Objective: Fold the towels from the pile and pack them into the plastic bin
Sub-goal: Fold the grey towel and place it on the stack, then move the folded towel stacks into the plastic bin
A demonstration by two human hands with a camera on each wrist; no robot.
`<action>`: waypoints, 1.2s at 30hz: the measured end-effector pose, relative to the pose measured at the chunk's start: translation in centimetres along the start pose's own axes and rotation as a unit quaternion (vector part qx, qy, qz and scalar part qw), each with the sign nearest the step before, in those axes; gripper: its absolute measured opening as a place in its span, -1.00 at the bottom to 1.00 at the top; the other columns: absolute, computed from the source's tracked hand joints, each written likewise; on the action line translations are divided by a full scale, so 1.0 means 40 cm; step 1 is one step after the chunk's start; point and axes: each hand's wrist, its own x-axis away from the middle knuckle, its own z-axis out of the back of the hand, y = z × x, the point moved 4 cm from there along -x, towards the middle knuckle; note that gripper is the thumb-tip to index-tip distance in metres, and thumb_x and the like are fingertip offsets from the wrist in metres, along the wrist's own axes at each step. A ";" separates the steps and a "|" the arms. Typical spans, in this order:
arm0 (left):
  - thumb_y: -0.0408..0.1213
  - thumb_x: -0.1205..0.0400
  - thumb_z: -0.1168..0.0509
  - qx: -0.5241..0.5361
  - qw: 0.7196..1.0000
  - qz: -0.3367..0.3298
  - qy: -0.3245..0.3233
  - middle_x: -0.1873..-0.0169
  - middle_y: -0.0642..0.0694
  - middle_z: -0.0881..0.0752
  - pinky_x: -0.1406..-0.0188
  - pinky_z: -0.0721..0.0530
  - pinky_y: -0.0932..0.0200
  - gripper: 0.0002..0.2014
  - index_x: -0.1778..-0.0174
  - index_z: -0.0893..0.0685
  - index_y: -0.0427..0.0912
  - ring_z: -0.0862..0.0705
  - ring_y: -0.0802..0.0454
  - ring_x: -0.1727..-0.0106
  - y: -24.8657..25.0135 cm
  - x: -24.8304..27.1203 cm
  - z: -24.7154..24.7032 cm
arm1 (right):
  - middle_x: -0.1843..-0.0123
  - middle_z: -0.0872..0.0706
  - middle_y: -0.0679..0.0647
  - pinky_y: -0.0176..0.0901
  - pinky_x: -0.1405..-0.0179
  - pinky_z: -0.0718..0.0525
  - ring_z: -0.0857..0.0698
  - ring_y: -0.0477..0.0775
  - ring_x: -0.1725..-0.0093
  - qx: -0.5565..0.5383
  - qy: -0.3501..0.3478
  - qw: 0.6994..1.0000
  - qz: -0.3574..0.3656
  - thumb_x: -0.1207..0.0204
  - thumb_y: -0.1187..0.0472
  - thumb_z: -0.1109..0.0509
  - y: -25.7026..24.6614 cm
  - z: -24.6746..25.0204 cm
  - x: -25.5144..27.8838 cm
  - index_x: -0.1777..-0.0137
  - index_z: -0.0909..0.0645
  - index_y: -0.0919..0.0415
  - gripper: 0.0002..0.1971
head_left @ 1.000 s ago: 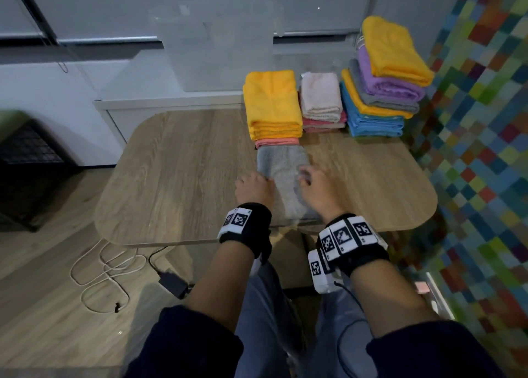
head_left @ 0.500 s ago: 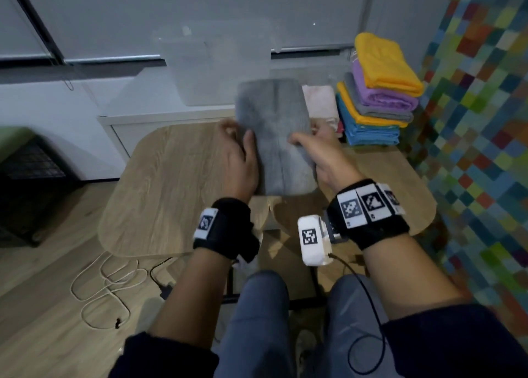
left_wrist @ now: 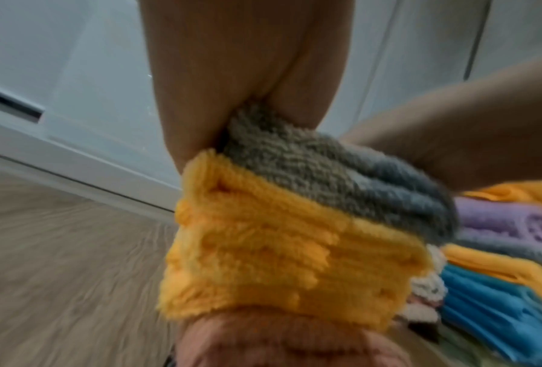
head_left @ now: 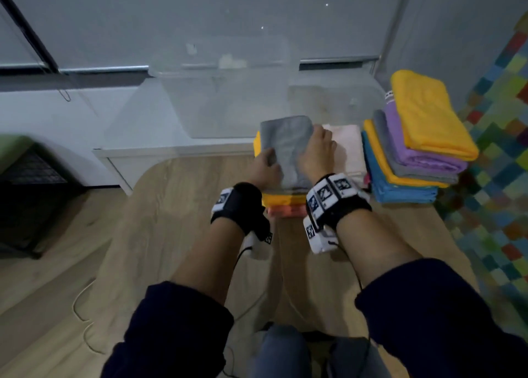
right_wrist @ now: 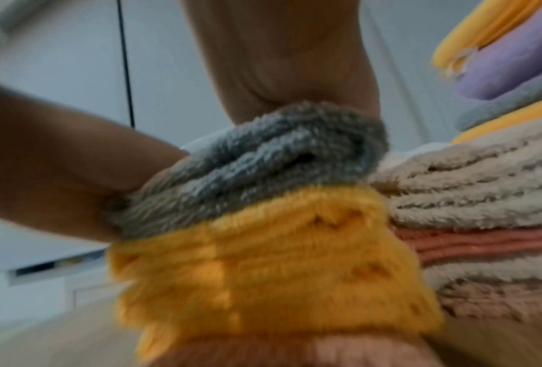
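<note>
Grey towel: the folded grey towel [head_left: 285, 146] lies on top of the orange towel [head_left: 283, 198], at the far middle of the bench [head_left: 177, 223], with both my hands on it.
Left hand: my left hand [head_left: 264, 167] holds the near left edge of the grey towel; from the head view my thumb lies on top and the rest of my fingers go down the side. From the left wrist view the cloth is tucked into the fork of my hand, so I am pinching it.
Right hand: my right hand [head_left: 317, 152] holds the right edge of the same towel, knuckles up, fingers curled over the side; the right wrist view shows the grey folds bunched against my palm.
Stack under it: a pink towel [head_left: 287, 210] lies under the orange one, on the bench.
Next stack: just to the right, a cream towel [head_left: 350, 152] sits on top of more folded towels, touching the stack I am working on.
Pile: further right on the bench the pile of towels [head_left: 411, 149] leans, orange on top, then purple, grey, orange and blue.
Bin: the clear plastic bin [head_left: 228, 97] stands behind the stacks on a white ledge [head_left: 171, 149].
Floor: a white cable [head_left: 83, 315] lies on the wooden floor to my left.
</note>
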 end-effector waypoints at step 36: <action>-0.12 -0.59 -0.36 0.417 0.824 0.323 0.208 -0.49 -0.30 -0.31 0.39 -0.76 -0.04 -0.25 -0.57 -0.06 -0.18 -0.71 -0.40 -0.07 0.182 -0.246 0.379 | -0.69 0.00 -0.03 0.27 -0.59 -0.10 0.07 0.20 -0.66 0.256 -0.280 0.923 0.067 -0.65 0.23 -0.08 -0.006 -0.067 0.038 -0.62 -0.15 0.04 -0.47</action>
